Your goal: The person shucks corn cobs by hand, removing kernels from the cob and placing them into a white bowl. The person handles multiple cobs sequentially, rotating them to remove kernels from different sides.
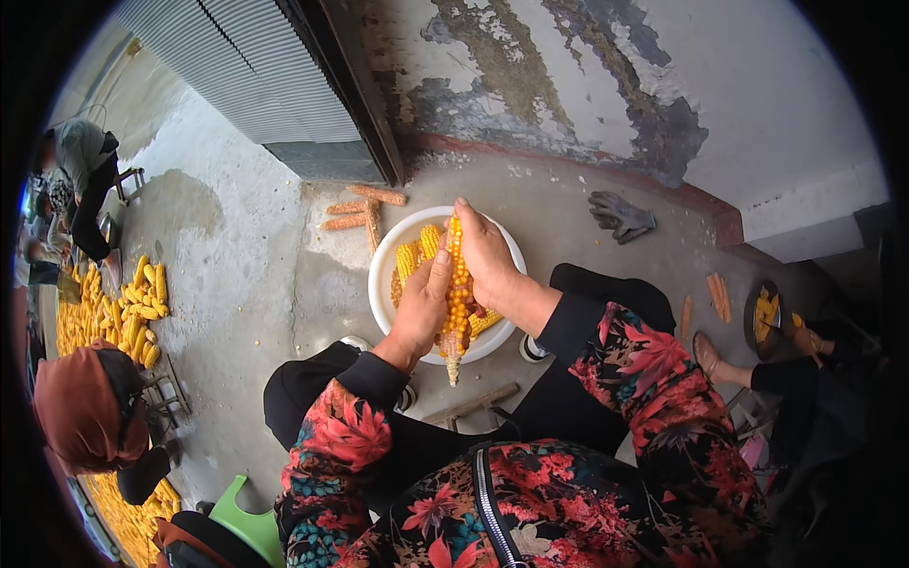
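Both of my hands grip one yellow corn cob [458, 291] over a white basin [378, 295]. My left hand [420, 302] is wrapped around its left side, thumb lying along the kernels. Around the upper right side closes my right hand [486, 252], its thumb near the top end. Some rows of kernels are gone from the cob, and its pale lower tip points toward me. In the basin lie more corn ears [407, 263] and loose kernels, partly hidden by my hands.
Stripped cobs [366, 209] lie on the concrete left of the basin. A grey glove [621, 216] rests near the wall. Corn heaps [135, 305], a green plastic stool [245, 522] and several people are at left. At right, a person's hand [806, 341] is beside a dark bowl [765, 341].
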Available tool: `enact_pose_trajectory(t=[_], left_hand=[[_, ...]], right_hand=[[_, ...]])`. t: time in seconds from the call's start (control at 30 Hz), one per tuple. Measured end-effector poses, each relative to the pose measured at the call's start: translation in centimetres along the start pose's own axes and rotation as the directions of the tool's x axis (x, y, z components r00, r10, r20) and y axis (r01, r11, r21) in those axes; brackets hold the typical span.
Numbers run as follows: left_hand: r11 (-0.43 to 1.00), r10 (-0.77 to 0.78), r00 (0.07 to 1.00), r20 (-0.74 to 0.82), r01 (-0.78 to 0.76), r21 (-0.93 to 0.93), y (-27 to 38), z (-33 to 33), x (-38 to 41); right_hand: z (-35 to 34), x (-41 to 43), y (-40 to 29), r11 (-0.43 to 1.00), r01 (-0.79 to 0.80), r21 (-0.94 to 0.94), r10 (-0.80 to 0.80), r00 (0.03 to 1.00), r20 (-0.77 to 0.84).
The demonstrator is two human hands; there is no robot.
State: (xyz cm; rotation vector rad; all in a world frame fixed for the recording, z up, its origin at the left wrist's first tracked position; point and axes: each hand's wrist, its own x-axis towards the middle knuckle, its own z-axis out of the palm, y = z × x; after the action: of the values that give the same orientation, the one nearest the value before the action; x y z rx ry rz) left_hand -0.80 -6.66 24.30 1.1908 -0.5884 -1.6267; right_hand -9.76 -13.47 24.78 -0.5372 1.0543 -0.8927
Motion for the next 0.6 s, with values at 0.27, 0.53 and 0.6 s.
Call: enact_pose_trajectory(t=[0.27,0.53,0.6], left_hand=[[0.875,0.157,0.987,-0.023,-0.128,0.467,-2.2,-1.9,1.1],[0.743,0.325,0.944,-0.059,-0.216,0.633,-2.1,-1.8,0.7],[0.721,0.354,0.932,-0.073,-0.223,0.656,-2.6,-2.3,1.1]], right_hand=[[-0.3,0.6,1.2,0.987,0.106,-0.119,-0.114,0.992,-0.061],[-0.3,0.4,1.3,0.982,0.098,-0.163,-0.111,0.991,-0.072],[-0.2,0.4,1.5,0.995,0.061,-0.083,-0.065,0.997,-0.050]])
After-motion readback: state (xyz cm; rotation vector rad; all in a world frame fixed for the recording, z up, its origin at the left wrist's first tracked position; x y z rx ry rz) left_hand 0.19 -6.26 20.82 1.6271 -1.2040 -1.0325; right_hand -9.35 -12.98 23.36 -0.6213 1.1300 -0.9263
